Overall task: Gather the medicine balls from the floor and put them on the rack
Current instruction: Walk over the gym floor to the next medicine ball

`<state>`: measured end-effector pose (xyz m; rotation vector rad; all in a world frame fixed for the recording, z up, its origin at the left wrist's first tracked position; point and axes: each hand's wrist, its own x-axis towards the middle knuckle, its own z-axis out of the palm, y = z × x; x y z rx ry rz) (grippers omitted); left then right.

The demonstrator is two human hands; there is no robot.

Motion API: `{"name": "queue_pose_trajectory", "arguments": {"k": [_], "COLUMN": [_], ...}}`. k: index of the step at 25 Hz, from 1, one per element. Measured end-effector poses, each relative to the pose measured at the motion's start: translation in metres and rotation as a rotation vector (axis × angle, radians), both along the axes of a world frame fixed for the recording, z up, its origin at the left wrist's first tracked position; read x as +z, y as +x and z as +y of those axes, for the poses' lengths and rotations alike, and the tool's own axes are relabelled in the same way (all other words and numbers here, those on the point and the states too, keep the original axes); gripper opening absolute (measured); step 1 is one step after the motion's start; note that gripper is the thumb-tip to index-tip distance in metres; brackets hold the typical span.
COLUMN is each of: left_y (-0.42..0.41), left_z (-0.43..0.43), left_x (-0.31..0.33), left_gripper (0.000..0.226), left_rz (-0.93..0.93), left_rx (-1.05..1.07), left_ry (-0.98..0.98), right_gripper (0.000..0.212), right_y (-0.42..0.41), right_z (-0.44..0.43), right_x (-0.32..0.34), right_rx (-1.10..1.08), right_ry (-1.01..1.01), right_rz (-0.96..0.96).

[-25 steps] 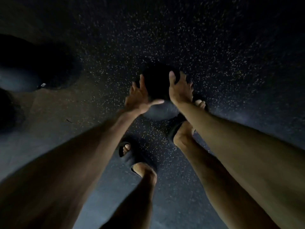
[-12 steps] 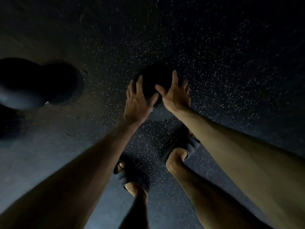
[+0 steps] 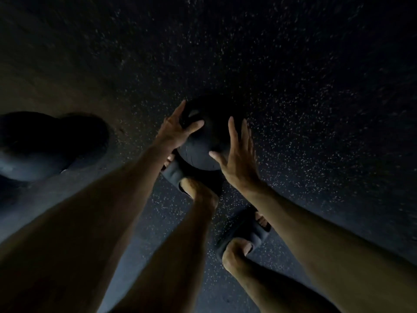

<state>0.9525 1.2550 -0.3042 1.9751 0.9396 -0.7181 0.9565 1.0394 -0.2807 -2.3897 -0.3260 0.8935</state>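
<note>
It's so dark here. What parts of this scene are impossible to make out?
Head view only:
- medicine ball: its far half melts into shadow; markings unreadable.
- dark round shape at the left: cut by the edge, too dim to identify.
- right hand: palm faces the ball, so contact is uncertain.
- left hand: only its fingers show on the ball.
- Rack: outside the picture.

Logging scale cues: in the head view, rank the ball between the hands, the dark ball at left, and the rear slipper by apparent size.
1. Dark ball at left, partly cut off
2. Ball between the hands
3. Rear slipper

Top two are close; depth differs, so unsure.
</note>
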Motion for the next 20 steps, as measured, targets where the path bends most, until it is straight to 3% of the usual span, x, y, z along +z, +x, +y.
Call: {"name": "queue_pose_trajectory", "arguments": {"k": [2, 5, 7, 9, 11, 13, 16, 20], "left_y": [0.024, 0.055, 0.057, 0.053, 0.063, 0.093, 0.148, 0.217], "left_z": [0.010, 0.013, 0.012, 0.013, 0.017, 0.023, 0.036, 0.055], "left_x": [-0.010, -0.002, 0.013, 0.028, 0.028, 0.026, 0.024, 0.022], "left_gripper": [0.075, 0.060, 0.068, 0.094, 0.105, 0.105, 0.105, 0.094], "left_rz": [-0.036, -0.051, -0.116, -0.139, -0.105, -0.028, 0.076, 0.079], "left_rx": [0.105, 0.097, -0.055, -0.159, -0.239, -0.224, -0.153, -0.090], "left_ry": [0.058, 0.066, 0.039, 0.034, 0.087, 0.086, 0.012, 0.024], "right_gripper": [0.095, 0.088, 0.085, 0.084, 0.079, 0.076, 0.089, 0.089], "right_y": [0.036, 0.107, 0.154, 0.187, 0.198, 0.188, 0.156, 0.213], "right_z": [0.031, 0.075, 0.095, 0.105, 0.112, 0.106, 0.092, 0.108], "right_x": [-0.004, -0.011, -0.019, -0.029, -0.028, -0.011, 0.018, 0.012], "right_rx": [-0.045, -0.053, -0.089, -0.206, -0.300, -0.281, -0.115, -0.153], "right_ry": [-0.047, -0.186, -0.265, -0.283, -0.246, -0.190, -0.150, -0.217], "right_rz": [0.041, 0.143, 0.247, 0.300, 0.303, 0.216, 0.105, 0.193]}}
